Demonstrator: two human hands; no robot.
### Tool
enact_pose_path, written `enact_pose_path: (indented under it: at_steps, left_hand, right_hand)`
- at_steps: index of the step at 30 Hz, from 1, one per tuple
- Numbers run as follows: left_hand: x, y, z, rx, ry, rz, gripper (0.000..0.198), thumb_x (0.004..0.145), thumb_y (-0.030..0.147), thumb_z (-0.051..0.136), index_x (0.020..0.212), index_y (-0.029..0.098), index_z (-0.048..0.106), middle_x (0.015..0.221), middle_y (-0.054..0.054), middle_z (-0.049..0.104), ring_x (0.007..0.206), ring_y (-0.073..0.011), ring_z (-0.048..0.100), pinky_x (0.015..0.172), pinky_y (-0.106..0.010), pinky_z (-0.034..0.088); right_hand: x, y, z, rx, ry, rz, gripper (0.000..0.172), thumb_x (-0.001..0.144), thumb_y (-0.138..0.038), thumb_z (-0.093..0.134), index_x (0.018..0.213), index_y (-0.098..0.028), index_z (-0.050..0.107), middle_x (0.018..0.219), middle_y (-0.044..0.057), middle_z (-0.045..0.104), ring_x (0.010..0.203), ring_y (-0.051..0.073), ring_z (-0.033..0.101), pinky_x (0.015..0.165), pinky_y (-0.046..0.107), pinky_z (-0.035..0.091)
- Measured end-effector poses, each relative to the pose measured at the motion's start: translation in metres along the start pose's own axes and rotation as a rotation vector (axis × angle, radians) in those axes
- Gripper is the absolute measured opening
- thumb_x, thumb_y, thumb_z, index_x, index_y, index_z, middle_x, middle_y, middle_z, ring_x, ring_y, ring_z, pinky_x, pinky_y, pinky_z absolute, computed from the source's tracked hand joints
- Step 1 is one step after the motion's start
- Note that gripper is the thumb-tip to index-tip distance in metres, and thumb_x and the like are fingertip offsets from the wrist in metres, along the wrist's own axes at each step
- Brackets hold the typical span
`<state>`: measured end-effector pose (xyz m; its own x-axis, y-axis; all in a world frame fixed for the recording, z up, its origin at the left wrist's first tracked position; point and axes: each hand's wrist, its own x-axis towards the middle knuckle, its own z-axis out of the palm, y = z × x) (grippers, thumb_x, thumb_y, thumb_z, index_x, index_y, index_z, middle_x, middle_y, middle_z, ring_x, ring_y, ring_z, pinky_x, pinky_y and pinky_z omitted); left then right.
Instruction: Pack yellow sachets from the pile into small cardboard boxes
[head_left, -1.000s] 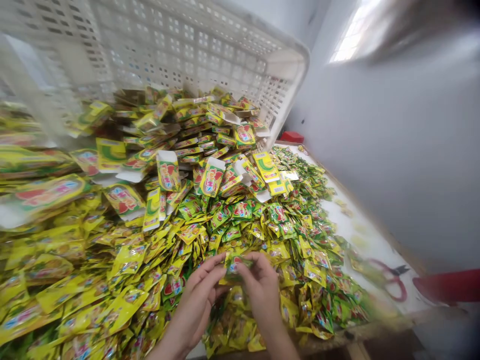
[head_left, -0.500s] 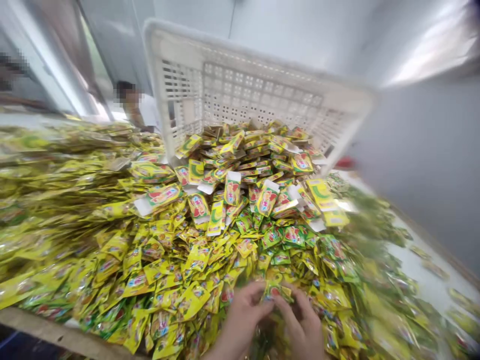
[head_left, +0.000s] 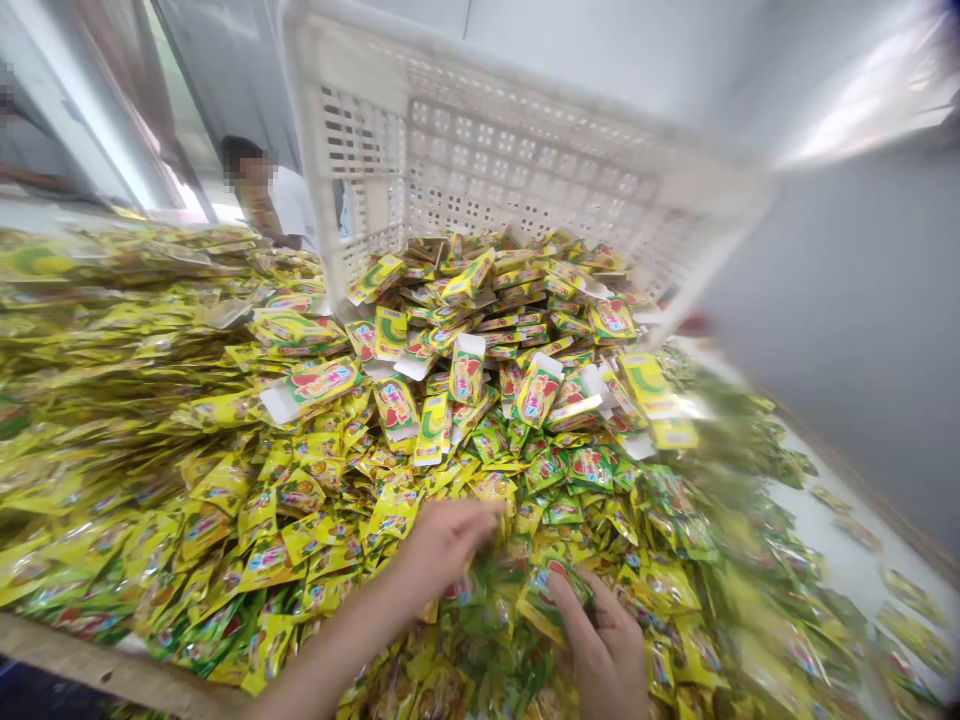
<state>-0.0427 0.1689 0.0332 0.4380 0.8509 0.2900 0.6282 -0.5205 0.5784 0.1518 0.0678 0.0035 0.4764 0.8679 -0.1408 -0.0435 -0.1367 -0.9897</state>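
Right hand (head_left: 609,645), five o'clock, pinches a sachet (head_left: 538,590); left hand (head_left: 446,540), six o'clock, grip unclear, seems mid-pick, needing a light pinch.

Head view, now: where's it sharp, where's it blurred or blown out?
Head view, centre: clearest around the boxes; head view, lower middle: left hand soft at the fingertips, right hand clearer; head view, right side: packets smeared and stretched, the white basket's right corner hazy too; head view, top right: washed-out glare.
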Motion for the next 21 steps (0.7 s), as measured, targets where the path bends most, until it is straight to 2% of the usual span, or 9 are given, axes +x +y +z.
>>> enact_pose_path:
  at_steps: [2,4,7,10,12,14,17,18,21]
  left_hand:
    - [0.018,-0.034,-0.023,0.094,0.112,-0.032,0.042,0.093,0.014,0.039,0.127,0.018,0.062,0.125,-0.012,0.067,0.119,-0.0263,0.058,0.104,-0.043,0.04]
    - [0.036,-0.065,-0.042,0.172,0.131,-0.015,0.057,0.083,0.002,0.042,0.137,0.018,0.053,0.147,-0.014,0.047,0.141,-0.0327,0.031,0.113,-0.057,0.021]
    - [0.059,-0.09,-0.057,0.24,0.06,0.072,0.079,0.066,-0.006,0.051,0.138,0.025,0.05,0.153,-0.009,0.039,0.146,-0.0346,0.015,0.113,-0.062,0.008]
    - [0.076,-0.093,-0.063,0.258,0.02,0.139,0.076,0.063,-0.006,0.053,0.133,0.026,0.055,0.146,-0.007,0.05,0.145,-0.0316,0.021,0.115,-0.06,0.005]
    - [0.082,-0.088,-0.069,0.245,0.054,0.131,0.059,0.072,0.001,0.053,0.127,0.023,0.059,0.137,-0.009,0.059,0.141,-0.0308,0.033,0.115,-0.059,0.011]
    - [0.079,-0.077,-0.076,0.223,0.138,0.082,0.043,0.083,0.013,0.051,0.126,0.017,0.057,0.129,-0.013,0.063,0.131,-0.0314,0.048,0.11,-0.057,0.027]
    - [0.05,-0.044,-0.074,-0.034,0.251,-0.09,0.039,0.088,0.031,0.054,0.124,0.015,0.055,0.119,-0.015,0.066,0.109,-0.0291,0.063,0.091,-0.044,0.05]
    - [0.035,-0.028,-0.067,-0.187,0.217,-0.161,0.038,0.086,0.034,0.059,0.119,0.016,0.058,0.114,-0.012,0.068,0.102,-0.0273,0.066,0.086,-0.039,0.052]
    - [-0.013,0.018,-0.024,-0.469,-0.165,-0.285,0.031,0.073,0.03,0.073,0.102,0.021,0.066,0.1,-0.005,0.073,0.089,-0.024,0.068,0.079,-0.032,0.052]
  right_hand:
    - [0.001,0.004,-0.006,0.027,0.037,0.06,0.044,0.068,-0.05,0.077,0.093,-0.013,0.072,0.078,0.007,0.073,0.069,0.023,0.066,0.055,0.026,0.051]
    - [0.0,0.012,-0.01,0.086,0.043,0.135,0.048,0.067,-0.051,0.077,0.095,-0.014,0.07,0.075,0.007,0.072,0.062,0.021,0.064,0.048,0.025,0.048]
    - [-0.002,0.029,-0.012,0.173,-0.004,0.193,0.053,0.059,-0.051,0.082,0.096,-0.015,0.07,0.075,0.006,0.071,0.056,0.018,0.06,0.045,0.025,0.047]
    - [-0.005,0.041,-0.012,0.242,-0.049,0.217,0.056,0.052,-0.049,0.086,0.094,-0.016,0.07,0.074,0.004,0.07,0.051,0.016,0.057,0.044,0.024,0.045]
    - [-0.006,0.044,-0.014,0.256,-0.066,0.213,0.053,0.052,-0.047,0.087,0.091,-0.016,0.07,0.068,0.003,0.068,0.049,0.014,0.055,0.042,0.023,0.043]
    - [-0.007,0.043,-0.02,0.241,-0.063,0.187,0.048,0.054,-0.047,0.086,0.087,-0.016,0.07,0.067,0.002,0.067,0.053,0.016,0.056,0.044,0.023,0.044]
    - [-0.006,0.031,-0.033,0.187,-0.025,0.19,0.044,0.058,-0.048,0.084,0.084,-0.015,0.071,0.068,0.003,0.067,0.061,0.019,0.061,0.048,0.023,0.046]
    - [-0.005,0.024,-0.037,0.176,-0.009,0.19,0.042,0.061,-0.048,0.083,0.085,-0.016,0.071,0.07,0.003,0.068,0.064,0.02,0.062,0.05,0.023,0.046]
    - [-0.002,0.001,-0.045,0.119,-0.02,0.076,0.033,0.073,-0.045,0.075,0.092,-0.017,0.071,0.079,0.003,0.069,0.07,0.02,0.062,0.057,0.025,0.048]
